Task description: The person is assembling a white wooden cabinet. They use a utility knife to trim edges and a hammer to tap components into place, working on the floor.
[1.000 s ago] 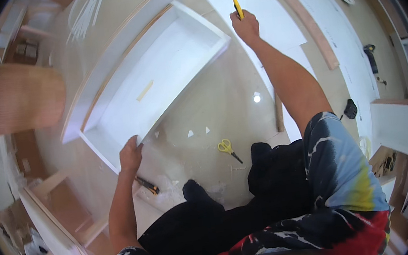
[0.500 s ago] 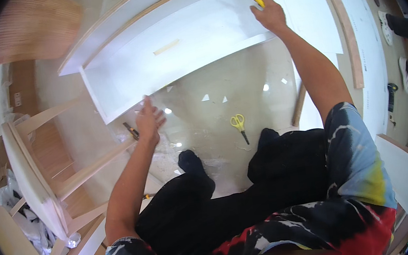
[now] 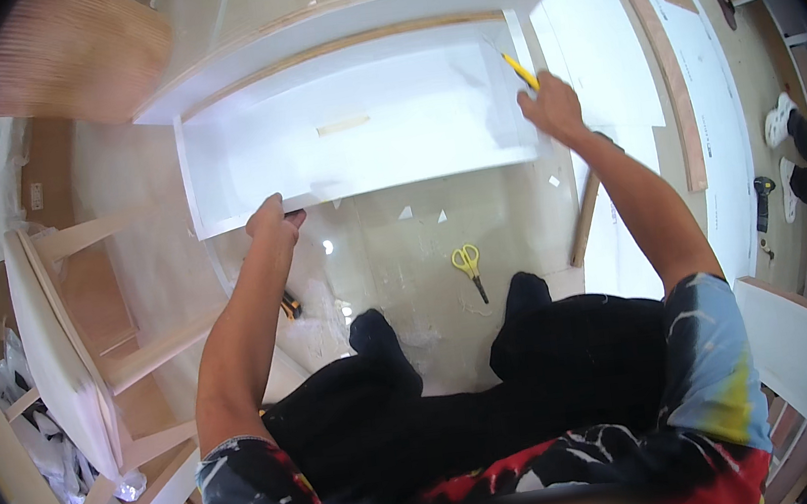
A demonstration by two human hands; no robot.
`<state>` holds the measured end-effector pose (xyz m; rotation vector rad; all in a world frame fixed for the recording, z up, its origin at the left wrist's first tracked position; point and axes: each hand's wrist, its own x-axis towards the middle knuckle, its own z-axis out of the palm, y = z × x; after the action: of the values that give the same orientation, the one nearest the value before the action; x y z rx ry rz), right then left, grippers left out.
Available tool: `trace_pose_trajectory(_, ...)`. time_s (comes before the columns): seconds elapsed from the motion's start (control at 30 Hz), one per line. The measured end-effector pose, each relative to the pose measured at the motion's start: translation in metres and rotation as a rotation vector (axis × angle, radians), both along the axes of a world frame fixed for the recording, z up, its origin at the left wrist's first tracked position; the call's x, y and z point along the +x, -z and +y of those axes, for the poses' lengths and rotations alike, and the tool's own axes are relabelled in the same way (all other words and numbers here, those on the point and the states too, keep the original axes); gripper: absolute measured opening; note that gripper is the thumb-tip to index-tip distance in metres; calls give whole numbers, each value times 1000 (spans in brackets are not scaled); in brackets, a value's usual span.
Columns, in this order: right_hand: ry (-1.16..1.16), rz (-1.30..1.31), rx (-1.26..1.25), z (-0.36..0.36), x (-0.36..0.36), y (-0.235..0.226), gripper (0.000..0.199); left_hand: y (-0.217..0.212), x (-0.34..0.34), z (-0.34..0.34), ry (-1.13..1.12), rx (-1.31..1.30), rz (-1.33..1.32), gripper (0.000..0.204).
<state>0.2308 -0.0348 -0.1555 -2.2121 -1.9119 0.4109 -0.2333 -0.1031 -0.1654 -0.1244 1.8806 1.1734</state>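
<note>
A white drawer-like box (image 3: 333, 160) with bare wood along its far rim lies in front of me, a strip of tan tape (image 3: 342, 125) on its inside. My left hand (image 3: 275, 221) is closed over its near wall, towards the left corner, with the fingertips partly hidden. At the right end, my right hand (image 3: 554, 107) grips a yellow utility knife (image 3: 520, 71), its tip pointing up and left over the box's right wall. Between my feet and the box, yellow-handled scissors (image 3: 466, 263) lie on the floor.
A black and orange tool (image 3: 290, 306) lies beside my left forearm. White scraps (image 3: 405, 213) dot the floor. At left is an overturned pale wooden piece with legs (image 3: 65, 340); at right are white panels (image 3: 600, 50) and a wooden strip (image 3: 667, 73). Another person's shoes (image 3: 781, 119) show far right.
My left hand, open above the floor before, has come up and taken hold of the box's near wall. The box sits straighter in view. The knife and right hand appear lower.
</note>
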Motion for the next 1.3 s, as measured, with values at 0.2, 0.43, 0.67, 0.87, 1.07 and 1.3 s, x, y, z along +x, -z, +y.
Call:
trace_pose_trajectory(0.2, 128, 24, -36, -68, -3, -1, 40, -1, -5, 27, 153, 20, 142, 44)
trace_pose_trajectory(0.43, 262, 131, -163, -121, -6, 0, 53, 12, 15, 107, 272, 260, 191, 48)
trace_pose_trajectory(0.67, 405, 706, -143, -101, -79, -5, 38, 49, -1, 184, 406, 619, 22, 41)
trace_pose_trajectory(0.87, 388, 890, -324, -97, -128, -18, 37, 43, 33, 161, 650, 456, 386, 28)
trace_pose_trajectory(1.07, 445, 980, -322, -93, -148, -22, 38, 5, 67, 66, 787, 366, 112, 34)
trace_pose_trajectory(1.3, 514, 1074, -273, -60, -148, -10, 39, -32, 116, -7, 811, 224, -22, 50)
